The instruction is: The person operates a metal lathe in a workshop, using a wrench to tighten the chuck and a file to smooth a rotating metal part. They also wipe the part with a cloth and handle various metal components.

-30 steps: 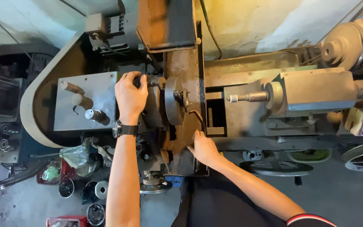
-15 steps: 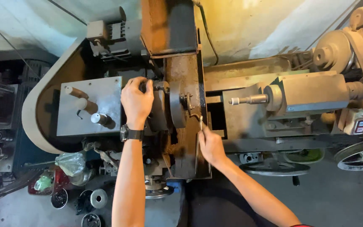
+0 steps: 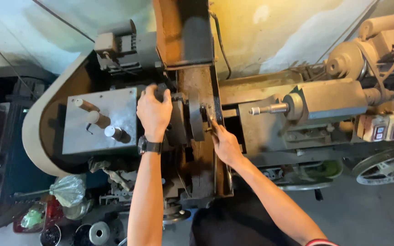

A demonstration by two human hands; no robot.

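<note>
I look down on an old metal lathe (image 3: pixel 192 150). My left hand (image 3: pixel 153 111), with a black wristwatch, grips a dark part on top of the headstock beside the round chuck (image 3: pixel 196 116). My right hand (image 3: pixel 224 143) holds a thin metal tool at the face of the chuck; its tip is hidden by my fingers. The grey headstock cover (image 3: pixel 99 120) with three lever handles lies left of my left hand. The tailstock (image 3: pixel 315 102) with its pointed spindle sits to the right, apart from both hands.
A curved belt guard (image 3: pixel 35 118) wraps the machine's left end. A motor (image 3: pixel 119 45) stands at the back. Switch boxes (image 3: pixel 384 127) and a handwheel (image 3: pixel 384 171) are at the right. Cans, a plastic bag and scrap lie on the floor at the lower left (image 3: pixel 64 196).
My right hand has moved up from the carriage to the chuck face. My left hand stays on the headstock part. The view has shifted closer.
</note>
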